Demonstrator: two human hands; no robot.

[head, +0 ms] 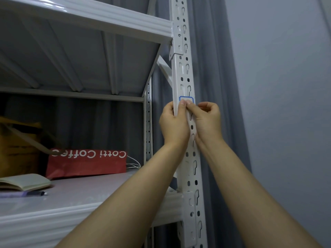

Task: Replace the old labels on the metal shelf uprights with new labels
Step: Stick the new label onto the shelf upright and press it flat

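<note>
Both hands were raised to the blue-bordered label (186,99) at the middle of the frame, stuck on the front of the white upright (184,72). The left hand (174,124) gripped the upright's left edge with curled fingers, seemingly to steady itself, its thumb set against the label's lower edge. The right hand (208,120) met it from the right, thumb tip on the same edge, fingers curled inward; whether they held anything I couldn't tell. Pressing it flat or picking at a corner seemed equally likely.
</note>
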